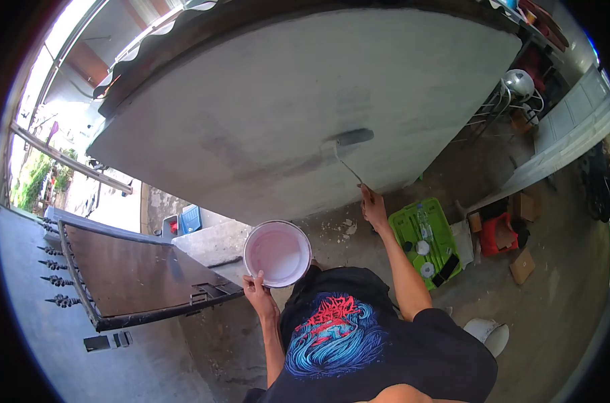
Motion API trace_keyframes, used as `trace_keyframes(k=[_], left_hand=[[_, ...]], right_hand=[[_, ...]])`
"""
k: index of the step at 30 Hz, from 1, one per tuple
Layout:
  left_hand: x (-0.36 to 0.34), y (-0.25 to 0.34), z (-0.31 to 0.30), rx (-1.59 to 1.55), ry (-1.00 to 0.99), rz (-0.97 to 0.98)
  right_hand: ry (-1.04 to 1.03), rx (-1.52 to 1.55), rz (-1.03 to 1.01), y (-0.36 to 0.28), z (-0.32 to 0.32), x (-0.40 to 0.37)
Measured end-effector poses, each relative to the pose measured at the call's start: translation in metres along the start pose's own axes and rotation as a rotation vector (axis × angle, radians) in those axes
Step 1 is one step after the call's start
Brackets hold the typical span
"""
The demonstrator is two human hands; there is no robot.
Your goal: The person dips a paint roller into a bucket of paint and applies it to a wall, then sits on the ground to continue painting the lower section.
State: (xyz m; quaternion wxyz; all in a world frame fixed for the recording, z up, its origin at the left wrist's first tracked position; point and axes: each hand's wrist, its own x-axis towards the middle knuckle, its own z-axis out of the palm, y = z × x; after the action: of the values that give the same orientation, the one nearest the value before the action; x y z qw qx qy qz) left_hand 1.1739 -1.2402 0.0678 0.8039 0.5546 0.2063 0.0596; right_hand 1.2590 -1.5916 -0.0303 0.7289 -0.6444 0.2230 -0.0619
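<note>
By the wall [251, 87], right fingers [364, 191] are gripping the roller [355, 137] low, apparently for reach, while left fingers [256, 282] are clasping the bucket [310, 254] close, likely for handy access.

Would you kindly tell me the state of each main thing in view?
Left hand: closed on the bucket's rim
Right hand: closed on the roller's handle
Bucket: open, pale paint inside
Roller: held up at the wall
Wall: patchy, darker in places
Green tray: holding several items
Gate: whether latched, unclear
</note>
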Motion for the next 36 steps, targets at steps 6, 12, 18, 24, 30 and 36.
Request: trace_keyframes(k=[6, 12, 18, 24, 30, 36], left_hand=[[0.005, -0.004, -0.014, 0.011, 0.025, 0.009], [0.006, 0.009, -0.024, -0.077, 0.050, 0.026], [0.006, 0.017, -0.047, -0.068, 0.124, 0.051], [0.028, 0.028, -0.076, -0.006, 0.056, 0.021], [0.053, 0.031, -0.070, -0.004, -0.001, 0.019], [0.069, 0.029, -0.063, -0.007, -0.072, -0.007]], right_hand=[[-0.110, 0.048, -0.297, -0.096, 0.074, -0.011], [-0.160, 0.095, -0.290, -0.115, 0.126, 0.003], [-0.102, -0.023, -0.131, -0.007, 0.110, -0.014], [-0.002, -0.052, -0.316, -0.072, 0.126, -0.006], [-0.060, -0.012, -0.340, -0.123, 0.124, 0.001], [-0.009, 0.001, 0.068, -0.029, 0.084, -0.032]])
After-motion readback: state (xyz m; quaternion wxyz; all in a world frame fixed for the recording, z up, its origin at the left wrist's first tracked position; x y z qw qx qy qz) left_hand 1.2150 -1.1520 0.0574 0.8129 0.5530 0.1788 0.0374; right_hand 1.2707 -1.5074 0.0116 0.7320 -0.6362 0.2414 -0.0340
